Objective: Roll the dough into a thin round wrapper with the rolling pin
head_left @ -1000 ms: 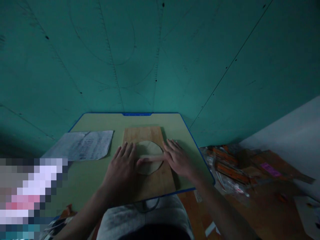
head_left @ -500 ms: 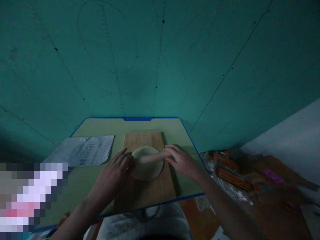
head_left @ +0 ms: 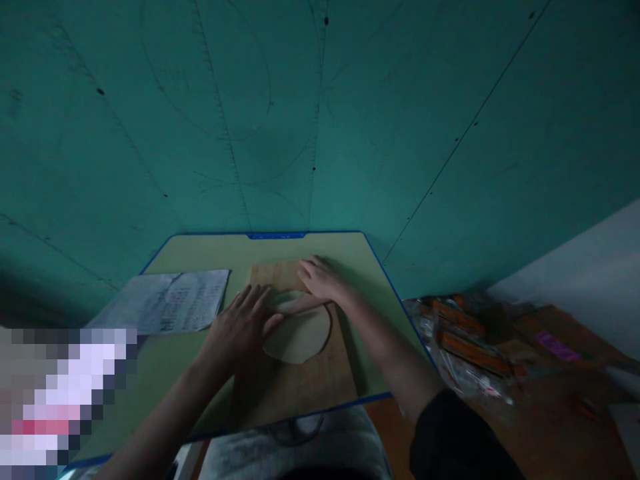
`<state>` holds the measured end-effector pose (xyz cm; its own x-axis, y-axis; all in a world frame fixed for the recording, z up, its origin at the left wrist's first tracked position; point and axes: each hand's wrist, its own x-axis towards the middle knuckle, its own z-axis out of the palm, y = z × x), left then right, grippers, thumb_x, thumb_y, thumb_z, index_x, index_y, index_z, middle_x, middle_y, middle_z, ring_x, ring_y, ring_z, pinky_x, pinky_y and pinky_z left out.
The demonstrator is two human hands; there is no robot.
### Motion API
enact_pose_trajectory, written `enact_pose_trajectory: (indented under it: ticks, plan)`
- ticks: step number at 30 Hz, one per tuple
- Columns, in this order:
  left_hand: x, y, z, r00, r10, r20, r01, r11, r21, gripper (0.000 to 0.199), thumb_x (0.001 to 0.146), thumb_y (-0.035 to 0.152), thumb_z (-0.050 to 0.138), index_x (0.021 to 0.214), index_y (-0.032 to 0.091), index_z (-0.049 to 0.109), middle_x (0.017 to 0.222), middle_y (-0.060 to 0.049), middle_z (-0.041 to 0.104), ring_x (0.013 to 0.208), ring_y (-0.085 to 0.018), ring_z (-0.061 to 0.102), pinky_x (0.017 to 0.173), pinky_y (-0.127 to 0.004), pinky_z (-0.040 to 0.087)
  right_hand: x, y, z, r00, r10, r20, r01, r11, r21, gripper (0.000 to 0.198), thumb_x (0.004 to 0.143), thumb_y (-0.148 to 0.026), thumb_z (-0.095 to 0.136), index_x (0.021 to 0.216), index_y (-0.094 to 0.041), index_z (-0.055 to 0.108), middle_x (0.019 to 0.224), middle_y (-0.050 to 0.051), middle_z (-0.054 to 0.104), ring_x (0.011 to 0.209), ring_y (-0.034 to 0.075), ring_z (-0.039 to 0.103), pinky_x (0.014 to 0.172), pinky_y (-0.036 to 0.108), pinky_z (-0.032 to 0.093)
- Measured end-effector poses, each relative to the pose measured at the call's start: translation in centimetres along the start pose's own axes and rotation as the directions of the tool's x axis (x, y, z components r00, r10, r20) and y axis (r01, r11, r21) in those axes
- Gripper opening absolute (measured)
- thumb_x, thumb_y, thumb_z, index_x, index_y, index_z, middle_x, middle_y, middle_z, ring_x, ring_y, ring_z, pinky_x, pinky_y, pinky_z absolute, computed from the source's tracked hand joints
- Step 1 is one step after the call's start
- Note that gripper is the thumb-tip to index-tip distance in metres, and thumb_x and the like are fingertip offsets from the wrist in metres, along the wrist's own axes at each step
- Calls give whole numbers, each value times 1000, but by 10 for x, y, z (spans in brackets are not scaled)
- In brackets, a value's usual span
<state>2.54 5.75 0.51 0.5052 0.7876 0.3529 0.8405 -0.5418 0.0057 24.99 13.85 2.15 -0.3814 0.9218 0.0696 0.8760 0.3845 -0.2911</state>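
Note:
A round, flat sheet of dough (head_left: 297,340) lies on the wooden board (head_left: 300,393). A thin wooden rolling pin (head_left: 303,303) crosses the far part of the dough. My left hand (head_left: 243,323) rests over the pin's left end, its fingers stretched forward and its thumb near the pin on the dough. My right hand (head_left: 320,277) reaches past the pin at the dough's far right edge, fingers extended toward the board's far end. The pin's right end runs under my right palm or wrist, where it is hidden.
The board sits on a pale table (head_left: 200,250) with a blue edge, against a green wall (head_left: 280,147). A printed paper sheet (head_left: 180,300) lies at the left. Boxes and plastic-wrapped orange packages (head_left: 473,350) are on the floor at the right.
Both hands have moved away from me, the right one also leftward, and their fingers have straightened from around the pin's ends. The pin has rolled toward the dough's far side.

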Motion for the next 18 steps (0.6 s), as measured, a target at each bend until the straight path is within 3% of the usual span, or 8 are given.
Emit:
enact_pose_trajectory:
  ticks: [4, 9, 11, 13, 16, 18]
  plan:
    - [-25, 25, -4, 997, 38, -63, -36, 999, 31, 66, 100, 58, 32, 135, 6, 53, 136, -25, 62, 129, -38, 57, 104, -55, 49, -38, -4, 3, 998, 16, -59, -19, 998, -64, 50, 104, -32, 39, 149, -12, 46, 161, 18, 35, 150, 29, 29, 123, 48, 20]
    - [-51, 47, -20, 983, 132, -129, -129, 991, 33, 63, 100, 53, 34, 137, 5, 50, 140, -27, 58, 132, -37, 54, 105, -53, 49, -94, -10, -2, 999, -50, 7, 50, 998, -49, 54, 105, -37, 34, 152, -13, 42, 160, 15, 38, 152, 28, 25, 125, 48, 18]
    - [-37, 38, -21, 990, 117, -81, -119, 993, -19, 55, 102, 48, 31, 133, 10, 55, 134, -22, 64, 125, -32, 61, 100, -47, 53, -93, -7, -5, 998, -45, 49, 46, 999, -25, 54, 106, -38, 32, 152, -13, 41, 160, 14, 38, 152, 26, 26, 124, 46, 22]
    - [-13, 25, -16, 999, 35, -25, -36, 998, -57, 51, 104, 45, 28, 129, 11, 58, 130, -19, 67, 120, -29, 65, 95, -42, 56, -78, -2, -7, 999, 4, 50, -3, 1000, -28, 52, 107, -35, 31, 151, -11, 43, 159, 15, 39, 151, 25, 28, 122, 44, 26]
    - [18, 10, -4, 995, -91, -30, 92, 996, 9, 57, 103, 44, 27, 129, 4, 58, 134, -24, 63, 131, -35, 57, 100, -47, 52, -50, 5, -6, 998, 55, 2, -55, 997, -61, 48, 106, -30, 32, 149, -12, 46, 157, 16, 43, 150, 25, 30, 123, 45, 24]
    - [22, 10, 2, 995, -91, -46, 94, 994, 53, 60, 102, 46, 28, 129, 2, 58, 135, -26, 62, 133, -37, 54, 105, -51, 48, -46, 6, -3, 997, 71, -10, -72, 995, -73, 50, 106, -33, 35, 150, -12, 45, 157, 16, 42, 150, 27, 31, 122, 48, 23]
